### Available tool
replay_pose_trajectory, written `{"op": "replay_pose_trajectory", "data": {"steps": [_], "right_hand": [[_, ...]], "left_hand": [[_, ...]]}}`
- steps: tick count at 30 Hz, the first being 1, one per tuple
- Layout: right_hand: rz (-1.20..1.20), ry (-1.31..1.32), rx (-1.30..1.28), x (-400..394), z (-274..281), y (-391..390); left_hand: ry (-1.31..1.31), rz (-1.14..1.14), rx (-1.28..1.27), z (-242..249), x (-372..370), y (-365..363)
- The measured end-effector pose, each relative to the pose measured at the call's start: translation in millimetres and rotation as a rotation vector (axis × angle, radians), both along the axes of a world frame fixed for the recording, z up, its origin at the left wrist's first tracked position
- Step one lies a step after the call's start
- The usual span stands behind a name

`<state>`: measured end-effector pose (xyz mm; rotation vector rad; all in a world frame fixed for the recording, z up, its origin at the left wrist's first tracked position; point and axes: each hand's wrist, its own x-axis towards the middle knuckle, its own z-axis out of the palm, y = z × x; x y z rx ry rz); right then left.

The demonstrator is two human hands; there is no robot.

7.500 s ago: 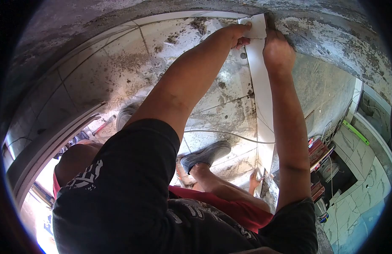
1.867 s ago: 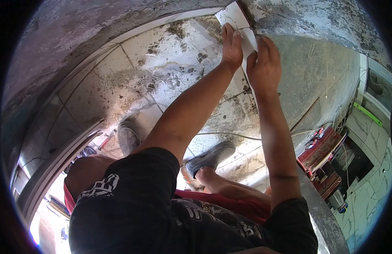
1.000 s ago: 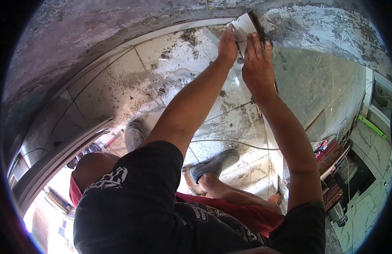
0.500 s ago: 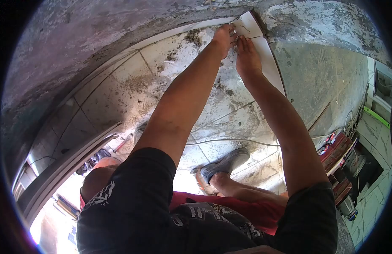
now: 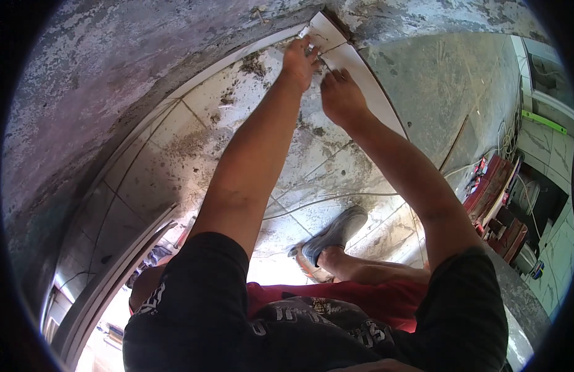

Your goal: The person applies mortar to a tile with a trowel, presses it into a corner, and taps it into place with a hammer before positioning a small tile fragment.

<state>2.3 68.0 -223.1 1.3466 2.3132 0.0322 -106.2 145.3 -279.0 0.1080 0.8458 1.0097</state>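
Observation:
Near the wall corner at the top, my left hand (image 5: 300, 61) has its fingers bent and a little apart, around a small light item by the floor that is too small to name. Just right of it, my right hand (image 5: 341, 94) has its fingers curled down beside the white strip; what they hold, if anything, is hidden. The white skirting strip (image 5: 369, 80) runs along the right wall's foot, with a short white piece (image 5: 326, 31) at the corner. Another pale strip (image 5: 222, 64) follows the left wall.
Dirty tiled floor (image 5: 194, 139) lies below my arms, crossed by a thin cable (image 5: 336, 196). My shoe (image 5: 336, 235) rests near the middle. A red toolbox (image 5: 490, 186) and a green level (image 5: 544, 122) are at the right, and a door frame (image 5: 116, 276) at the lower left.
The view has shifted, so the corner appears farther left. My right hand has drawn back slightly from the corner, and its fingers, stretched out before, are now curled.

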Motion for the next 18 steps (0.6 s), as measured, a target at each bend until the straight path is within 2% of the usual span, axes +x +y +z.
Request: {"op": "replay_pose_trajectory", "data": {"steps": [3, 5, 7, 10, 13, 16, 18], "right_hand": [[-0.168, 0.427, -0.066, 16.2, 59.3, -28.0], [-0.113, 0.783, 0.236, 42.7, 75.9, -36.6], [-0.141, 0.869, 0.447, 74.2, 80.2, -30.2], [-0.529, 1.007, 0.549, 107.3, 79.3, -22.4], [-0.531, 1.017, 0.677, 126.3, 64.0, -15.5], [-0.605, 1.12, 0.659, 120.3, 55.7, -18.3], [-0.616, 1.171, 0.613, 124.8, 50.7, -17.7]], "left_hand": [[0.019, 0.057, 0.0, 6.1, 17.4, -17.8], [0.072, 0.045, 0.016, 11.9, 26.9, -31.1], [0.124, 0.001, 0.054, 12.3, 34.0, -42.8], [0.358, -0.001, 0.159, -22.0, 42.9, -44.2], [0.391, 0.25, 0.118, -30.9, 45.0, -37.5], [0.607, 0.594, 0.094, -16.6, 57.1, -21.6], [0.563, 0.392, 0.256, -27.4, 55.2, -5.6]]}}
